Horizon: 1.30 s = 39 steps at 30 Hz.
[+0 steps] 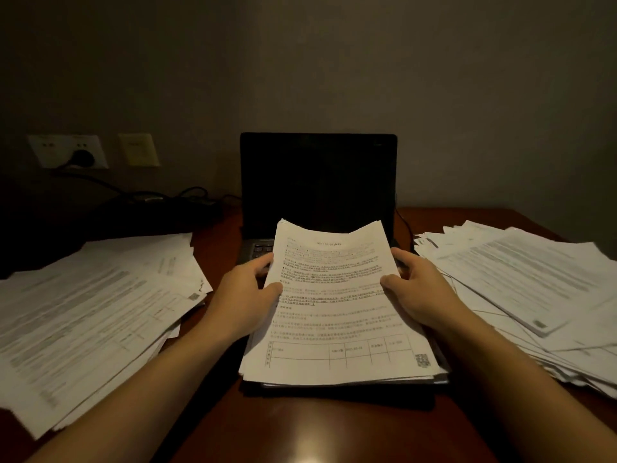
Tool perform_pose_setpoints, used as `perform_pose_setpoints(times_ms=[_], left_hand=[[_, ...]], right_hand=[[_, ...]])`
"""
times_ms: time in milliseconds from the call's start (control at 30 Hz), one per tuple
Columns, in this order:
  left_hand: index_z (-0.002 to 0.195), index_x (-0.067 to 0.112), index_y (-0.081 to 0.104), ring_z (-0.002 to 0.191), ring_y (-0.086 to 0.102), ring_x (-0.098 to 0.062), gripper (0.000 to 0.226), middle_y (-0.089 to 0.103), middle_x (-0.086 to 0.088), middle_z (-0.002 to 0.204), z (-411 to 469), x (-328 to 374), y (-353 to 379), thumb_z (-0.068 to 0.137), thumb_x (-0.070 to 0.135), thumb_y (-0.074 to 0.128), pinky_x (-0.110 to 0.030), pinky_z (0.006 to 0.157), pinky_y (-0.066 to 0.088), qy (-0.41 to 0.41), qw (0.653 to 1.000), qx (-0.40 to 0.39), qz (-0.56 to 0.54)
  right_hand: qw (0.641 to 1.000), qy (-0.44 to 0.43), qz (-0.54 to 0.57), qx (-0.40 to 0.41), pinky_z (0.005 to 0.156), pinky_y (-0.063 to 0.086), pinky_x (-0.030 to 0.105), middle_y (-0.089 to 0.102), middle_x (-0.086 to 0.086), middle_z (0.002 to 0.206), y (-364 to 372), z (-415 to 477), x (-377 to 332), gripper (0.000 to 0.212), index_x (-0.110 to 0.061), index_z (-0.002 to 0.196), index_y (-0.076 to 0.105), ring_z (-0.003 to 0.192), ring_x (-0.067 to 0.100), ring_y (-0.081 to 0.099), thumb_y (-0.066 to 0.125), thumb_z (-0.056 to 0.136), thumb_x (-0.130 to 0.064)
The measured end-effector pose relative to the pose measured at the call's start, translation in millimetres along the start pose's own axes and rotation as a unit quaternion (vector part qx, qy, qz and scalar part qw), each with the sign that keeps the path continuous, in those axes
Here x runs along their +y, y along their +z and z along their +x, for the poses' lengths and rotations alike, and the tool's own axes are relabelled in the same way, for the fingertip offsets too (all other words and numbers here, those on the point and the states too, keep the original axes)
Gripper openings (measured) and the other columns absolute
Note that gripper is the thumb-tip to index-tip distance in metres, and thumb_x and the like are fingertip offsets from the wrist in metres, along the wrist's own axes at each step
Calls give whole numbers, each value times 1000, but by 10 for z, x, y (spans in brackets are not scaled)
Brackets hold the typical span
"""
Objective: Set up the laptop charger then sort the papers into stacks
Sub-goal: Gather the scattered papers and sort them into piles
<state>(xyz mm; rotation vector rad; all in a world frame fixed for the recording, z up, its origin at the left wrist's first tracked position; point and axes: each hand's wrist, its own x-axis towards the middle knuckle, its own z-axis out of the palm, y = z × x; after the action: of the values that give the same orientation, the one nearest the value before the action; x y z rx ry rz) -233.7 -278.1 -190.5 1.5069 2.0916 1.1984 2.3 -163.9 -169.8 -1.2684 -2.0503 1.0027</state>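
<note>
The sheaf of papers [337, 295] lies in the middle of the scene, over the keyboard of the open laptop [317, 182], with its near edge towards me. The left grip [243, 295] clasps the left edge and the right grip [424, 289] clasps the right edge. Each thumb lies on the top sheet; the fingers go underneath.

Handling, as I judge it:
- Each sheet is light, and the bundle has moderate weight.
- The sheaf is limp. Its far edge already bows between the grips.
- Loose sheets are likely to slide over one another, so I pinch through the full thickness.
- I take hold at mid-length on both side edges and keep the sheaf level.

A fanned left pile [93, 312] and a right pile [534, 285] flank the laptop on the worktop [317, 426]. A charger cable [133, 192] runs from a wall socket [66, 150] at far left.
</note>
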Motion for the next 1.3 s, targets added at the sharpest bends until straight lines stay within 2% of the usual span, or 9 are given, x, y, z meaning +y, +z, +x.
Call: perform_pose_setpoints(times_ms=[67,167,267,367,533,800,1000,1133,1300], left_hand=[[140,39,53,57,62,-6,46,68,23,111,-7,-25,18,98,24,62,-31,55,54,0,999,8,50],[141,36,53,50,53,-4,43,66,20,96,-38,-30,58,98,32,60,-14,42,33,-7,993,19,115],[140,36,54,83,56,-6,42,65,16,120,-76,5,78,98,37,58,-20,58,39,15,987,29,160],[140,36,54,118,48,-10,41,61,16,131,-89,5,105,99,39,57,-26,74,40,22,982,26,184],[135,34,58,122,47,-15,39,63,16,128,-112,16,153,99,47,52,-35,92,46,43,977,10,207],[144,37,45,133,36,-19,52,51,16,140,-150,96,213,99,62,36,-39,107,30,29,963,-41,265],[154,41,25,150,12,-23,64,25,9,162,-127,89,164,97,69,26,-46,116,19,18,950,-59,305],[156,43,13,153,-12,-21,69,6,5,168,-106,-3,21,95,72,25,-54,121,1,-4,953,-67,296],[156,44,10,153,-15,-22,69,2,4,168,-175,-231,-318,95,73,24,-57,122,-4,-50,946,-46,316]], right_hand=[[999,-6,-29,14,69,56,20,66,-2,132,0,-4,4,47,-25,145,48,99,13,67,59,100,-15],[997,-10,-63,52,78,52,22,60,1,140,0,-25,-21,53,-19,149,43,112,19,63,61,99,-15],[994,-14,-81,75,93,53,36,59,2,142,11,-23,-13,55,-19,150,43,121,24,61,63,98,-18],[988,-16,-127,88,93,54,36,60,2,140,15,-10,23,53,-19,148,45,118,25,63,63,99,-21],[964,-4,-254,83,95,53,39,62,4,136,43,18,83,48,-21,147,47,113,24,63,56,101,-32],[955,-3,-289,66,72,41,27,67,6,121,97,25,77,35,-17,137,52,84,15,56,48,105,-29],[948,-5,-316,49,104,45,45,57,3,141,59,32,11,49,-23,147,45,135,27,43,49,103,-42],[959,-75,-274,23,108,43,43,53,1,147,181,35,-135,54,-20,148,46,136,22,45,55,100,-43],[952,-147,-269,-25,109,42,36,53,0,146,564,59,-459,51,-21,144,51,131,17,48,57,99,-43]])
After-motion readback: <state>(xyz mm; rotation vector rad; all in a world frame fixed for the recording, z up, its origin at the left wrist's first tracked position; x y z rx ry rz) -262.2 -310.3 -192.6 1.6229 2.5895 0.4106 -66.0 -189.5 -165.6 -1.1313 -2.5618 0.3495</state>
